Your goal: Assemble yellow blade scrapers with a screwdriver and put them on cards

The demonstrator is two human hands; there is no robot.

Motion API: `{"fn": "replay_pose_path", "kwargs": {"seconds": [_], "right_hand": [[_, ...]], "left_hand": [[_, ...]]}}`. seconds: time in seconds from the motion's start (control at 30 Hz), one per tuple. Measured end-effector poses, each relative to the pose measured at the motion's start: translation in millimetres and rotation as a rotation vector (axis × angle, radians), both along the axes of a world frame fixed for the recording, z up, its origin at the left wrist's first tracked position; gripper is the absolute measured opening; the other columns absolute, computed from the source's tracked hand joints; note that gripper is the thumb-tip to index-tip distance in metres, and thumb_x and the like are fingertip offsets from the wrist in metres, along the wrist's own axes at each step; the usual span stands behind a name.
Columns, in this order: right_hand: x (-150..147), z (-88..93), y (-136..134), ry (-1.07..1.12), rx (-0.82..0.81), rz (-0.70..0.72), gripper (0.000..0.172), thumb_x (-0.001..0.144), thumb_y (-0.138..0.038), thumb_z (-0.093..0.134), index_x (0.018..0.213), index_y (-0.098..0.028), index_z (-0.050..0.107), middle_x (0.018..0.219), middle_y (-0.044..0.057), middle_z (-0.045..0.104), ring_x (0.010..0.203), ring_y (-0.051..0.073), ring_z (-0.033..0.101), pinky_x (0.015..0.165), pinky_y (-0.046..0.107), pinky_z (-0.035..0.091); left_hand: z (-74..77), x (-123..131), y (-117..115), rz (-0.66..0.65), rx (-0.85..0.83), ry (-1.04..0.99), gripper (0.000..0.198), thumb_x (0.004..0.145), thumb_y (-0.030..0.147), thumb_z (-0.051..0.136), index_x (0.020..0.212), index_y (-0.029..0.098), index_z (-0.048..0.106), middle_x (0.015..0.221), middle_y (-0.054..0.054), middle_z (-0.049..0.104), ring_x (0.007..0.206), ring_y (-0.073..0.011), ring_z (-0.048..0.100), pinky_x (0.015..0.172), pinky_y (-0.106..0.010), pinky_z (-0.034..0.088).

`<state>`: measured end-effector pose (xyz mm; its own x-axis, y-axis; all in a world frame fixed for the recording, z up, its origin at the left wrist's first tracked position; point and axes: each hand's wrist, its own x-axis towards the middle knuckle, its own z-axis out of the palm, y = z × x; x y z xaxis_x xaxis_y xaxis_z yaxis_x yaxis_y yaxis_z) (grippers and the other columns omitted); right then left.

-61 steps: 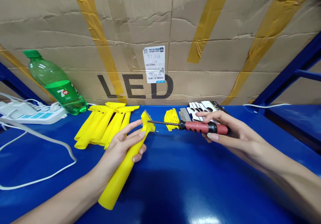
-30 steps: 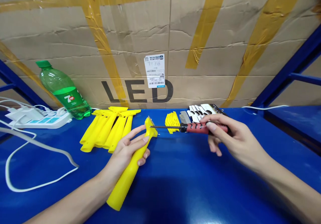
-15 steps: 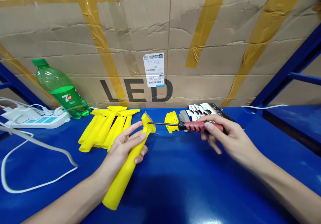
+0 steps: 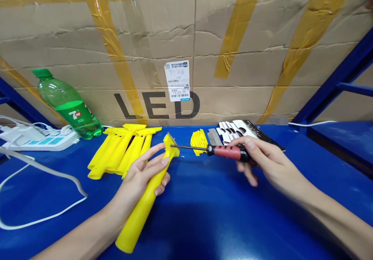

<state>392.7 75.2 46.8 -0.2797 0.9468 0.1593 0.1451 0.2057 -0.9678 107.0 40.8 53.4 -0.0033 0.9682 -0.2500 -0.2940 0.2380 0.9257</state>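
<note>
My left hand (image 4: 144, 174) is closed around a yellow scraper (image 4: 141, 209), tilted with its wide head up and a metal blade edge showing there. My right hand (image 4: 269, 159) grips a red and black screwdriver (image 4: 229, 152) by the end of its handle. Its shaft runs level to the left, and the tip touches the scraper's head. Whether a screw sits under the tip is too small to tell. A tiny screw (image 4: 182, 157) lies on the blue surface just right of the head.
Several yellow scraper handles (image 4: 119, 153) lie left of my left hand. Small yellow plates (image 4: 199, 142), grey metal blades (image 4: 215, 137) and white blade sleeves (image 4: 231, 130) lie at the back. A green bottle (image 4: 70, 104), a power strip (image 4: 55, 139) and a white cable (image 4: 58, 217) are left. A cardboard box (image 4: 163, 39) stands behind.
My right fingers have shifted back toward the end of the screwdriver handle, uncovering more of it. The tip stays at the scraper's head. The view has moved slightly.
</note>
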Motion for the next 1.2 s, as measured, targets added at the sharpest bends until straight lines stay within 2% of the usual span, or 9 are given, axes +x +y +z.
{"fn": "replay_pose_path", "kwargs": {"seconds": [0.13,0.27,0.33,0.5,0.7,0.9,1.07,1.13,1.2], "right_hand": [[1,1.7,-2,0.005,0.101,0.028,0.035,0.093,-0.044,0.068,0.121,-0.024,0.062,0.090,0.005,0.071,0.072,0.018,0.069,0.071,0.034,0.059],[-3,0.8,-2,-0.009,0.053,-0.083,0.040,0.098,-0.058,0.052,0.103,-0.020,0.062,0.061,-0.001,0.062,0.036,0.010,0.051,0.038,0.025,0.041],[-3,0.3,-1,-0.016,0.009,-0.069,0.044,0.097,-0.061,0.049,0.103,-0.019,0.063,0.066,0.002,0.064,0.037,0.011,0.052,0.036,0.025,0.040],[1,1.9,-2,-0.030,0.115,-0.017,0.038,0.084,-0.041,0.077,0.116,-0.026,0.064,0.098,0.005,0.070,0.078,0.019,0.069,0.070,0.033,0.060],[-13,2.7,-7,-0.030,0.061,-0.015,0.038,0.097,-0.056,0.054,0.106,-0.020,0.064,0.064,0.000,0.062,0.039,0.011,0.052,0.040,0.026,0.043],[-1,3.7,-6,0.018,0.045,0.016,0.040,0.087,-0.040,0.075,0.122,-0.029,0.060,0.106,0.005,0.067,0.070,0.015,0.059,0.059,0.028,0.052],[1,2.6,-4,-0.029,0.019,-0.023,0.031,0.094,-0.051,0.062,0.106,-0.023,0.063,0.069,0.000,0.062,0.044,0.009,0.049,0.040,0.022,0.037],[-3,4.1,-5,-0.010,-0.024,-0.065,0.040,0.098,-0.058,0.051,0.104,-0.021,0.063,0.067,0.001,0.062,0.035,0.006,0.042,0.034,0.021,0.027],[-5,6.2,-6,0.059,-0.048,-0.046,0.037,0.096,-0.056,0.056,0.107,-0.022,0.064,0.079,0.003,0.066,0.044,0.008,0.052,0.038,0.021,0.037]], "left_hand": [[-1.1,0,0,0.020,-0.004,-0.003,0.087,0.076,0.019,0.081,0.151,0.018,0.037,0.061,0.005,0.060,0.040,-0.0091,0.050,0.036,-0.017,0.034],[1.0,3,-3,-0.007,-0.008,-0.011,0.088,0.076,0.021,0.083,0.152,0.017,0.038,0.058,0.004,0.060,0.041,-0.0108,0.052,0.037,-0.018,0.035],[2.4,3,-5,0.002,0.001,-0.021,0.091,0.074,0.023,0.085,0.152,0.017,0.038,0.058,0.004,0.060,0.042,-0.0110,0.053,0.037,-0.018,0.034],[2.9,-1,-4,0.012,0.040,-0.005,0.089,0.076,0.022,0.083,0.153,0.017,0.039,0.054,0.006,0.057,0.039,-0.0095,0.050,0.036,-0.016,0.036],[4.8,-3,-3,0.004,0.045,0.021,0.088,0.079,0.021,0.080,0.154,0.015,0.036,0.052,0.005,0.057,0.039,-0.0091,0.049,0.038,-0.017,0.039],[3.0,-3,-4,0.004,0.039,0.007,0.089,0.078,0.022,0.082,0.154,0.015,0.037,0.053,0.005,0.057,0.041,-0.0104,0.052,0.038,-0.017,0.038],[-1.1,-1,-4,-0.021,0.027,0.016,0.096,0.074,0.024,0.085,0.155,0.013,0.035,0.051,0.004,0.058,0.044,-0.0136,0.055,0.037,-0.018,0.039],[-0.4,-1,-4,-0.020,0.023,0.018,0.098,0.073,0.024,0.085,0.155,0.011,0.033,0.050,0.005,0.058,0.039,-0.0123,0.051,0.036,-0.019,0.038],[1.1,0,-4,-0.010,0.028,0.018,0.097,0.074,0.024,0.084,0.156,0.012,0.033,0.049,0.006,0.057,0.036,-0.0106,0.048,0.036,-0.019,0.038]]}}
